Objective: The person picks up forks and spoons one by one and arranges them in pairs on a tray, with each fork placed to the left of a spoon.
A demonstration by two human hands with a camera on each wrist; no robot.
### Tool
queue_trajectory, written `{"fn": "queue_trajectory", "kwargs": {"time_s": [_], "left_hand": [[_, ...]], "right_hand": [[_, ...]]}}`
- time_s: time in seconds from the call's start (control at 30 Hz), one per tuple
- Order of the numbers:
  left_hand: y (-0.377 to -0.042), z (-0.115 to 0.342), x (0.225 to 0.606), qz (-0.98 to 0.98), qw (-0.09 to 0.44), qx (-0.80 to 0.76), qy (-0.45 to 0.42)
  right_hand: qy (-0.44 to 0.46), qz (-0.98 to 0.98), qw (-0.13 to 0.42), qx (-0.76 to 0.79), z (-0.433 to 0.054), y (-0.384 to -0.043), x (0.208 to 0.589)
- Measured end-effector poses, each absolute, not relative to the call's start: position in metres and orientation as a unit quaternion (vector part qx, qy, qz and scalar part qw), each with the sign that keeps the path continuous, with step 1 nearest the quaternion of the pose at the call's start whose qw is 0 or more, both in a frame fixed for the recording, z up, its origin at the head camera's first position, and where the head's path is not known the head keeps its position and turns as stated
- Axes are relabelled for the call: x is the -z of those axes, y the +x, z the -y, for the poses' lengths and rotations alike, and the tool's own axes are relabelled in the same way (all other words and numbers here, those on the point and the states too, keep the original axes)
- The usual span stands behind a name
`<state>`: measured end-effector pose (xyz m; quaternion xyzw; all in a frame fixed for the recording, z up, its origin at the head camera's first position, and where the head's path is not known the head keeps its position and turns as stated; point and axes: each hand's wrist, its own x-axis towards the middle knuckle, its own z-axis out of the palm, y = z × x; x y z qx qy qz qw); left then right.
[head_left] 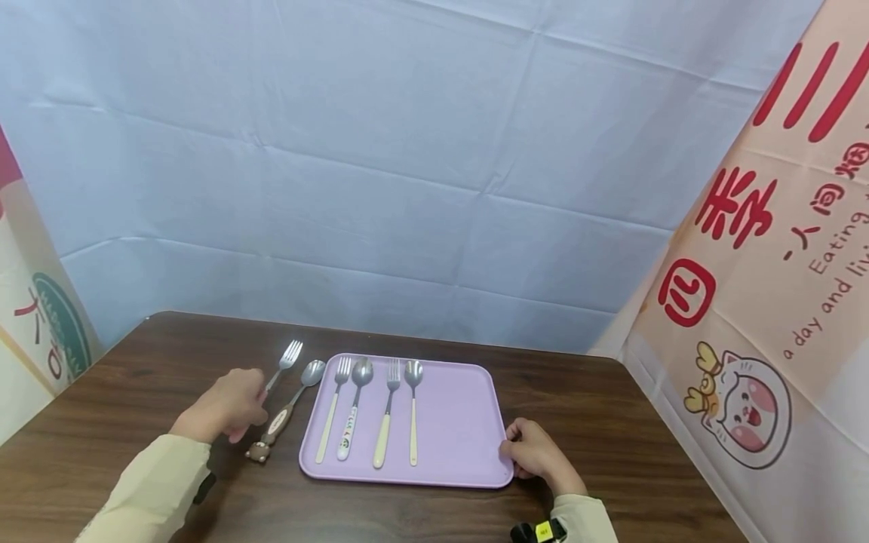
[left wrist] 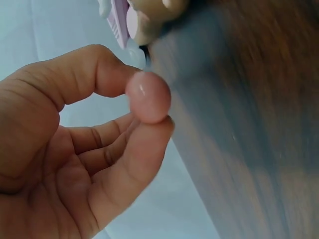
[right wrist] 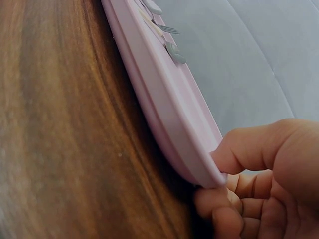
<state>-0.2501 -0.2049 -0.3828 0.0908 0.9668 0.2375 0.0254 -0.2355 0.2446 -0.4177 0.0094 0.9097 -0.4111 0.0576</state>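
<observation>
Fork [head_left: 286, 362], pointed away, pinched by left hand [head_left: 227, 403]; parted by bear-handled spoon [head_left: 278, 423] from lilac tray [head_left: 458, 422], gripped by right hand [head_left: 541, 454].

pink-ended fork [head_left: 291, 354] pinched in left hand [head_left: 227, 406]; lilac tray [head_left: 462, 426] gripped at near-right corner by right hand [head_left: 536, 455].

The place looked like a makeshift booth walled with cloth: a creased pale-blue sheet [head_left: 373, 166] hung beyond the left hand [head_left: 227, 403] and right hand [head_left: 536, 450], past a wood-grain table [head_left: 577, 392]. Printed hangings flanked them, the right one [head_left: 767, 294] bearing red characters [head_left: 735, 206], a cartoon cat [head_left: 747, 411] and the word "Eating" [head_left: 839, 241].
</observation>
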Motion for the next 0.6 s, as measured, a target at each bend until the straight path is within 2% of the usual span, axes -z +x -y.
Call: {"fn": "queue_trajectory", "kwargs": {"time_s": [0.6], "left_hand": [[-0.247,0.175,0.384,-0.959,0.025,-0.277,0.058]], "right_hand": [[0.004,-0.907,0.064,0.415,-0.245,-0.236,0.418]]}}
